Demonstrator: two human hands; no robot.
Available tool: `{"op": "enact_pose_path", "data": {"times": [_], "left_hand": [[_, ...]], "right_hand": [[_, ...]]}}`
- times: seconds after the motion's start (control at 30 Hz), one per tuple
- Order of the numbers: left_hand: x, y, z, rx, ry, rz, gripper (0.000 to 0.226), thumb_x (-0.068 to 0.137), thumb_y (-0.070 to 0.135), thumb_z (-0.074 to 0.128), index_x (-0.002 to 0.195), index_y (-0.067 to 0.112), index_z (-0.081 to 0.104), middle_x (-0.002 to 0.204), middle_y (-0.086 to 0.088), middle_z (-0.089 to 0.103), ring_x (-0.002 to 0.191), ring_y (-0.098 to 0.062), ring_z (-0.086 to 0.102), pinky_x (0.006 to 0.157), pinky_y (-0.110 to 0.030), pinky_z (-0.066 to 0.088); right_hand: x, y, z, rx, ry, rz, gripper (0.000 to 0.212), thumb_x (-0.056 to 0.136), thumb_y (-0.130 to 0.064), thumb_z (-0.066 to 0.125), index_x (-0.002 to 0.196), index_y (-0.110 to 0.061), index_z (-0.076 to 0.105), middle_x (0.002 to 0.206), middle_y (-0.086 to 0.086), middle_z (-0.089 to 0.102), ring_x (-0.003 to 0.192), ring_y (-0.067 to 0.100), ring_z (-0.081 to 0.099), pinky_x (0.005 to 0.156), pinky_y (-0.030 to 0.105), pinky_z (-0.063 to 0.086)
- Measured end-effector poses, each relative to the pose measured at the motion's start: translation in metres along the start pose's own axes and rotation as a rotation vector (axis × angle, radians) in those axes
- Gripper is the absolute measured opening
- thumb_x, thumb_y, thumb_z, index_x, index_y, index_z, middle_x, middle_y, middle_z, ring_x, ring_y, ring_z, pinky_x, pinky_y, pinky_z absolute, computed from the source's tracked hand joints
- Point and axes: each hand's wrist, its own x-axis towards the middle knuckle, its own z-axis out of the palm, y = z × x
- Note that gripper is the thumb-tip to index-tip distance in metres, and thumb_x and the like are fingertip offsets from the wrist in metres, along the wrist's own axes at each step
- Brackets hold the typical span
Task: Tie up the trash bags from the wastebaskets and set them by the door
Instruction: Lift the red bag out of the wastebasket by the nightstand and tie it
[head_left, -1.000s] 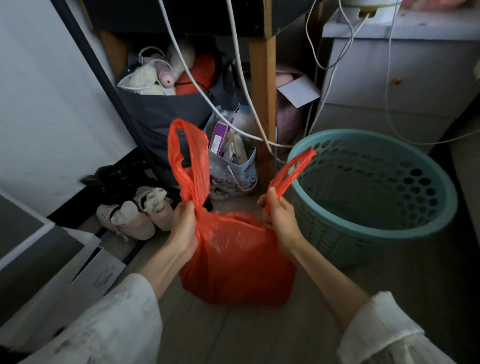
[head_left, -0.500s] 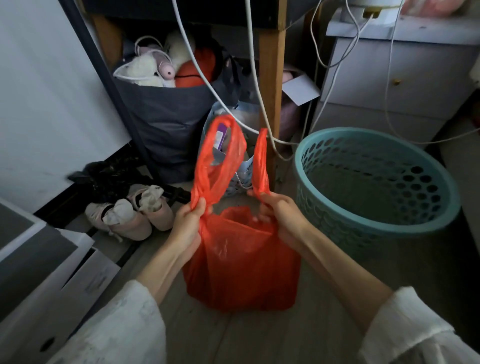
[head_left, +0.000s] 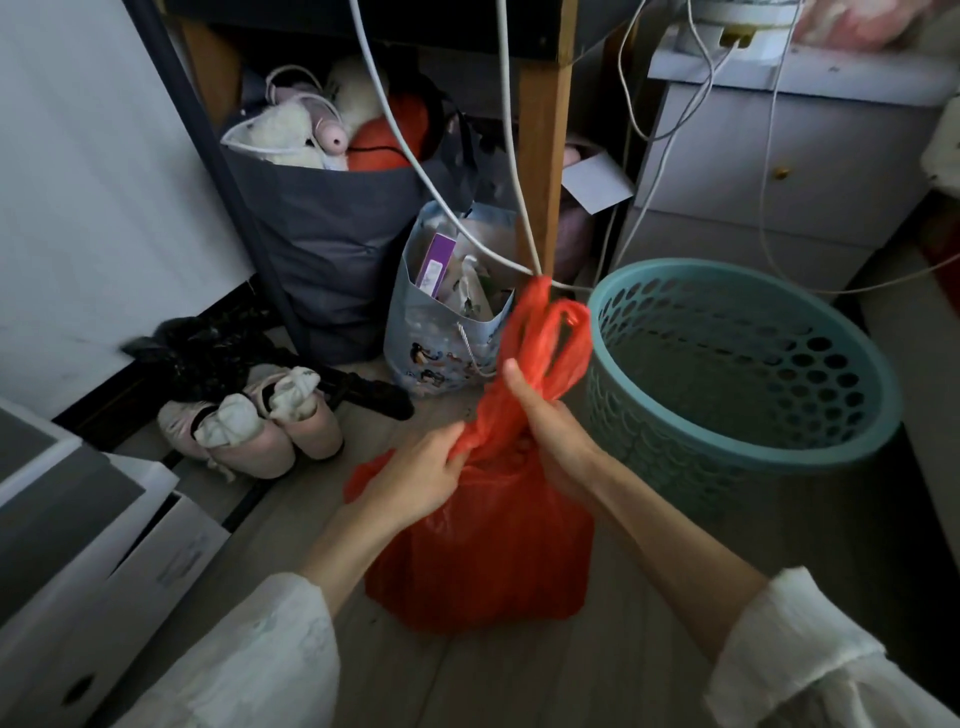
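- Dim room, pale wood-plank floor (head_left: 519, 680).
- White wall (head_left: 93, 182) on the left, dark baseboard under it.
- Wooden worktop leg (head_left: 540, 156) in the middle, white cables (head_left: 511, 156) hanging past it.
- Grey drawer cabinet (head_left: 779, 171) at the back right.
- White drawer unit (head_left: 104, 561) at the near left, one drawer open.

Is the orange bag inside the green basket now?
No, the orange bag stands on the floor beside the green basket, held by both hands.

Thin glossy crinkled plastic trash bag (head_left: 483, 545), matt perforated plastic wastebasket (head_left: 852, 415), smooth wooden desk leg (head_left: 540, 156)
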Motion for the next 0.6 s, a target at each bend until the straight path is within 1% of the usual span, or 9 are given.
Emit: {"op": "enact_pose_path", "data": {"times": [0.03, 0.07, 0.1, 0.2, 0.27, 0.37, 0.47, 0.53, 0.6], "left_hand": [[0.001, 0.000, 0.000, -0.028, -0.031, -0.002, 0.017, 0.093, 0.019, 0.043, 0.076, 0.019, 0.046, 0.076, -0.007, 0.061, 0.075, -0.022, 0.057, 0.069, -0.033, 0.038], [0.001, 0.003, -0.002, -0.121, -0.053, -0.028, 0.020, 0.093, 0.017, 0.045, 0.073, 0.021, 0.046, 0.069, 0.001, 0.056, 0.067, -0.014, 0.053, 0.067, -0.030, 0.036], [0.003, 0.003, -0.003, -0.275, -0.087, -0.094, 0.021, 0.092, 0.014, 0.047, 0.073, 0.023, 0.048, 0.064, 0.007, 0.051, 0.062, -0.008, 0.047, 0.066, -0.028, 0.035], [0.005, 0.001, -0.006, -0.781, -0.197, -0.366, 0.015, 0.088, 0.005, 0.050, 0.092, 0.017, 0.060, 0.049, 0.011, 0.050, 0.049, -0.001, 0.044, 0.054, -0.017, 0.035], [0.007, -0.004, -0.007, -0.936, -0.218, -0.446, 0.025, 0.086, 0.000, 0.049, 0.108, 0.006, 0.058, 0.043, 0.009, 0.051, 0.044, -0.001, 0.047, 0.048, -0.013, 0.037], [0.007, -0.005, -0.013, -1.105, -0.238, -0.458, 0.029, 0.082, -0.006, 0.044, 0.105, 0.005, 0.060, 0.049, 0.004, 0.054, 0.046, -0.005, 0.052, 0.048, -0.014, 0.044], [0.008, -0.008, -0.020, -1.258, -0.200, -0.518, 0.030, 0.081, -0.004, 0.041, 0.091, 0.010, 0.066, 0.053, 0.000, 0.061, 0.049, -0.010, 0.059, 0.051, -0.019, 0.051], [0.009, -0.011, -0.022, -1.329, -0.161, -0.563, 0.028, 0.076, 0.001, 0.043, 0.087, 0.012, 0.066, 0.063, -0.003, 0.069, 0.055, -0.013, 0.066, 0.057, -0.023, 0.054], [0.010, -0.012, -0.025, -1.361, -0.136, -0.568, 0.034, 0.064, 0.006, 0.047, 0.092, 0.014, 0.065, 0.075, -0.004, 0.069, 0.062, -0.014, 0.066, 0.064, -0.026, 0.053]], "right_hand": [[0.000, -0.002, -0.002, 0.075, 0.010, 0.008, 0.052, 0.090, -0.050, 0.043, 0.107, -0.006, 0.064, 0.073, 0.003, 0.071, 0.048, 0.004, 0.059, 0.047, 0.016, 0.046], [-0.002, -0.004, -0.005, 0.113, -0.016, 0.016, 0.053, 0.094, -0.050, 0.034, 0.100, -0.008, 0.066, 0.056, -0.002, 0.066, 0.033, 0.002, 0.045, 0.038, 0.015, 0.034], [-0.002, -0.005, -0.010, 0.132, -0.060, 0.022, 0.059, 0.095, -0.051, 0.026, 0.092, -0.010, 0.068, 0.043, -0.004, 0.060, 0.027, 0.002, 0.033, 0.036, 0.015, 0.026], [-0.005, -0.008, -0.016, 0.164, -0.171, 0.071, 0.078, 0.093, -0.056, 0.012, 0.070, -0.010, 0.071, 0.029, -0.003, 0.043, 0.025, 0.003, 0.021, 0.036, 0.015, 0.018], [-0.005, -0.010, -0.015, 0.173, -0.209, 0.091, 0.078, 0.096, -0.051, 0.011, 0.061, -0.004, 0.063, 0.027, -0.004, 0.042, 0.024, 0.003, 0.022, 0.034, 0.015, 0.018], [-0.005, -0.010, -0.017, 0.126, -0.210, 0.037, 0.056, 0.097, -0.031, 0.026, 0.054, -0.007, 0.052, 0.035, -0.002, 0.050, 0.028, 0.006, 0.029, 0.037, 0.018, 0.026], [-0.007, -0.008, -0.023, -0.133, -0.132, 0.030, 0.030, 0.086, -0.015, 0.050, 0.058, -0.007, 0.056, 0.040, -0.003, 0.053, 0.034, 0.007, 0.040, 0.039, 0.017, 0.034], [-0.009, -0.008, -0.026, -0.291, -0.100, 0.033, 0.023, 0.082, -0.010, 0.063, 0.059, -0.011, 0.059, 0.039, -0.004, 0.055, 0.035, 0.005, 0.047, 0.042, 0.016, 0.041], [-0.010, -0.008, -0.028, -0.396, -0.068, -0.031, 0.020, 0.077, -0.004, 0.069, 0.063, -0.015, 0.059, 0.040, -0.008, 0.056, 0.036, 0.000, 0.049, 0.045, 0.014, 0.042]]}}
